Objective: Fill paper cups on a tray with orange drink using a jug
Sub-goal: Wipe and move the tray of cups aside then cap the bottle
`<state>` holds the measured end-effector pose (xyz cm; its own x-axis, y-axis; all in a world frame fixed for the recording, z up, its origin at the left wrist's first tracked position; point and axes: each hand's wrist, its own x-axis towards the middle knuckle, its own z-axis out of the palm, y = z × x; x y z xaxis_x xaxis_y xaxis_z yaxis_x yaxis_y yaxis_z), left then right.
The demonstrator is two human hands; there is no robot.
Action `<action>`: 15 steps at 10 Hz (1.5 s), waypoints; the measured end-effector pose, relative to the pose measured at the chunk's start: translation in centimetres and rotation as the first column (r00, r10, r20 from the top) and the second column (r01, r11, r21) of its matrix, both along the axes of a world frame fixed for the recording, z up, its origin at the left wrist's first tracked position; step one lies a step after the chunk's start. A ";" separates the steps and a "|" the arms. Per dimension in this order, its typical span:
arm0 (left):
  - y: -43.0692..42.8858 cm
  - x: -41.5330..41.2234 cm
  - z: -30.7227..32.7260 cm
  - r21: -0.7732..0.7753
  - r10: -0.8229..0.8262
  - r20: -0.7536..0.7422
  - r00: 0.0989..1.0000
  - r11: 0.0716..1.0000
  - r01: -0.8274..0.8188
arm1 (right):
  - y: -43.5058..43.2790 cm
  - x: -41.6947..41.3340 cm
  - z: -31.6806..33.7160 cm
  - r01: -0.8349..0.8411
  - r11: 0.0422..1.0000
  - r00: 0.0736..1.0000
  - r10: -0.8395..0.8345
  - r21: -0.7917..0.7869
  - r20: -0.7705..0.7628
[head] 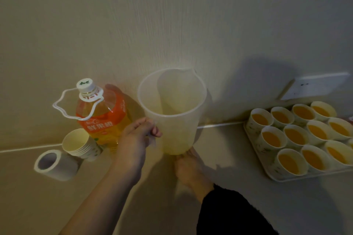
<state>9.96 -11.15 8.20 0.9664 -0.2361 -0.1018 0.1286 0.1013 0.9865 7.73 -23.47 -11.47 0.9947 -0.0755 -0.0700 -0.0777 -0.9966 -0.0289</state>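
Note:
A translucent plastic jug point(172, 112) is held up in the middle, nearly empty, with a thin yellowish trace at its bottom. My left hand point(137, 139) grips its handle on the left side. My right hand point(188, 166) supports the jug's base from below, its dark sleeve showing behind. On the right a white tray point(256, 150) holds several paper cups point(292, 160) with orange drink in them. A capped bottle of orange drink point(103, 114) with a white carry loop stands at the left by the wall.
A stack of empty paper cups point(80, 144) stands in front of the bottle. A white roll of tape point(54, 164) lies at the far left. A wall socket point(313, 87) sits above the tray. The wall rises right behind everything.

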 end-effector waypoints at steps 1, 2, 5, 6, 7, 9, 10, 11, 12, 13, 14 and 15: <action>0.5 -0.6 -0.2 0.000 -0.046 0.004 0.999 0.999 0.046 | -2.5 -2.1 0.6 0.164 0.984 0.981 -0.155 0.066 -0.117; 1.1 -1.3 -0.6 -0.016 -0.052 -0.006 0.999 0.999 0.052 | -4.4 -4.1 0.6 0.356 0.929 0.899 -0.312 0.098 -0.309; 4.7 -4.0 -1.4 -0.047 -0.051 -0.024 0.998 0.998 0.050 | 0.1 -8.1 0.0 0.483 0.856 0.854 -0.414 0.185 -0.315; 6.0 -5.0 -1.7 -0.034 -0.041 -0.037 0.998 0.999 0.040 | 3.8 -9.4 0.1 0.357 0.928 0.895 -0.309 0.103 -0.321; 7.5 -5.6 -1.8 -0.014 -0.023 -0.036 0.999 1.000 0.023 | 6.6 -10.4 0.1 0.281 0.951 0.926 -0.234 0.126 -0.296; 10.1 -6.5 -1.9 0.048 -0.029 -0.026 0.999 0.998 0.031 | 7.4 -9.0 -0.7 -0.004 0.942 0.853 -0.172 -0.336 -0.493; 11.0 -6.9 -2.4 0.056 -0.009 -0.043 0.999 0.998 0.012 | 4.9 -8.9 -1.1 0.409 0.904 0.895 -0.370 0.128 -0.249; 12.0 -7.1 -2.7 0.045 0.016 -0.036 0.999 0.999 -0.014 | 3.7 -8.9 -0.1 0.418 0.892 0.892 -0.368 0.171 -0.262; 13.0 -7.3 -2.8 0.063 0.030 -0.019 0.999 0.998 -0.029 | 3.5 -7.4 -0.1 0.468 0.867 0.866 -0.410 0.173 -0.286; 13.9 -7.0 -2.8 0.064 0.037 -0.030 0.999 0.997 -0.035 | 5.0 -6.3 0.0 0.308 0.946 0.909 -0.260 0.105 -0.325; 14.3 -6.7 -2.9 0.059 0.052 -0.039 0.998 0.997 -0.050 | 6.5 -5.7 0.5 0.216 0.962 0.936 -0.155 0.168 -0.316; 14.5 -6.5 -3.0 0.059 0.059 -0.034 0.998 0.997 -0.057 | 6.8 -5.5 -0.8 0.041 0.973 0.995 -0.020 0.225 -0.094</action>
<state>3.50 3.39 5.17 0.9738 -0.1720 -0.1486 0.1597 0.0523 0.9858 2.23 -16.64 -12.29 0.9808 -0.0774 -0.1788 -0.1206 -0.9620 -0.2450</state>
